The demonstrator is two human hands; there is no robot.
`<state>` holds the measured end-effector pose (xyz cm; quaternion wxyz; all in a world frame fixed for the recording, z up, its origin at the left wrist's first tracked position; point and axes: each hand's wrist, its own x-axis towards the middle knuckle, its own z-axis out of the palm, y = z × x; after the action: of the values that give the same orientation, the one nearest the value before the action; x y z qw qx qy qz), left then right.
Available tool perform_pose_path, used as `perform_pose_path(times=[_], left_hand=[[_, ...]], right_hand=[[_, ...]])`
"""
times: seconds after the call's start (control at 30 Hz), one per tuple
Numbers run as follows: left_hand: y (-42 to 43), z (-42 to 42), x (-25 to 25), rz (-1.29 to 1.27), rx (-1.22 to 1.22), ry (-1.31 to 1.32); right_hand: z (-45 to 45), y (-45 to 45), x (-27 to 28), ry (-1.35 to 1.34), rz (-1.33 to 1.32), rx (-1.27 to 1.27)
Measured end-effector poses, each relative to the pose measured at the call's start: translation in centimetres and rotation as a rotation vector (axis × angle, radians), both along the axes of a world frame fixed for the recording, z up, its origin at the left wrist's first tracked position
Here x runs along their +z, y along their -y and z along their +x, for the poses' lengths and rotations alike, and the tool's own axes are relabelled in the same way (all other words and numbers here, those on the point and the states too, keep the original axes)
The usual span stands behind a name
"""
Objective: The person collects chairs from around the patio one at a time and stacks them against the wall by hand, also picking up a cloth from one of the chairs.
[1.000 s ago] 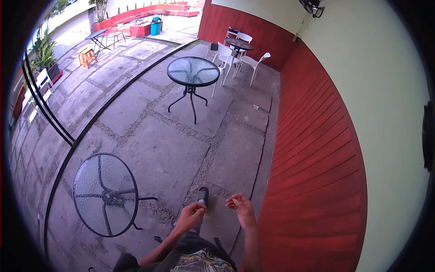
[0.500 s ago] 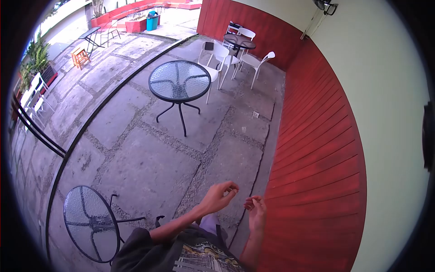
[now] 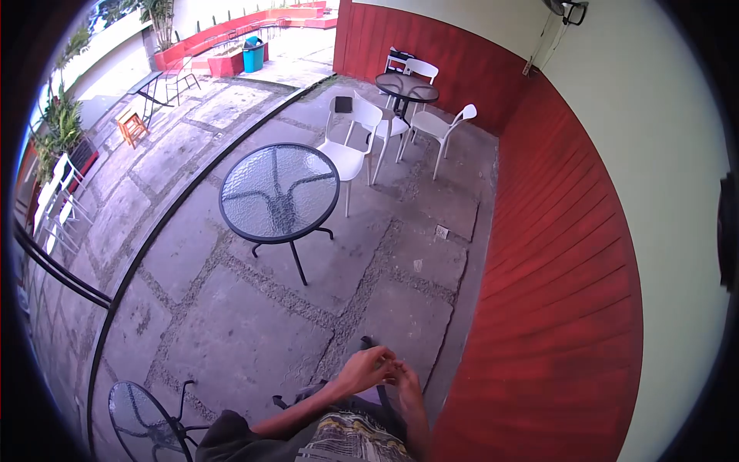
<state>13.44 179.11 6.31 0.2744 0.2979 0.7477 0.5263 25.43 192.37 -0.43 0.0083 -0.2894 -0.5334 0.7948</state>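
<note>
My left hand and my right hand meet in front of my body, low in the middle of the view. Both have curled fingers, and their fingertips touch or overlap. Whatever lies between them, if anything, is too small or hidden to make out. Below them is my dark printed shirt. A dark shoe shows just beyond my left hand.
A round glass table stands ahead, with white chairs and a smaller round table behind it. Another glass table is at lower left. A red plank wall runs along the right; a black floor rail runs left.
My hands, apart before, have come together at the fingertips. The glass table ahead and the chairs appear nearer and lower; the table at lower left has slid down the view.
</note>
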Motion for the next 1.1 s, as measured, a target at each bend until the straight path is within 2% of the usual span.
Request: perform_pose_path(times=[0.13,0.23,0.33,0.43,0.53,0.7,0.8,0.83,0.9,1.0,1.1], left_hand=[[-6.2,-10.2,2.9,0.019,0.041,-0.174],[-9.3,-16.1,4.3,0.034,0.145,-0.208],[-11.7,-21.1,4.2,0.006,0.226,-0.132],[-14.1,-25.0,1.4,-0.004,0.243,-0.087],[-17.5,-30.0,-2.4,-0.061,0.215,-0.093],[-23.8,-43.1,-4.8,-0.054,0.195,-0.171],[-27.8,-52.6,-2.3,-0.110,0.150,-0.284],[-28.8,-55.6,-1.5,-0.050,0.174,-0.307],[-30.3,-60.7,0.0,0.081,0.215,-0.338],[-30.0,-66.8,1.8,0.013,0.260,-0.418],[-28.3,-70.6,1.2,0.022,0.402,-0.366]], right_hand=[[-11.7,-10.0,4.2,-0.069,0.161,0.008],[-19.3,-15.5,9.1,-0.474,-0.080,-0.004],[-25.5,-20.7,9.1,-0.626,0.139,0.059],[-30.6,-24.4,7.1,-0.486,0.200,0.035],[-36.2,-25.9,5.7,-0.367,0.150,-0.019],[-44.7,-27.7,2.3,-0.212,0.054,0.021],[-51.6,-29.9,2.0,-0.076,0.090,0.129],[-53.6,-30.5,1.9,-0.021,0.116,0.181],[-58.4,-32.2,1.6,-0.038,0.173,0.260],[-65.6,-34.7,2.9,-0.055,0.236,0.308],[-73.8,-36.2,3.9,-0.086,0.220,0.303]])
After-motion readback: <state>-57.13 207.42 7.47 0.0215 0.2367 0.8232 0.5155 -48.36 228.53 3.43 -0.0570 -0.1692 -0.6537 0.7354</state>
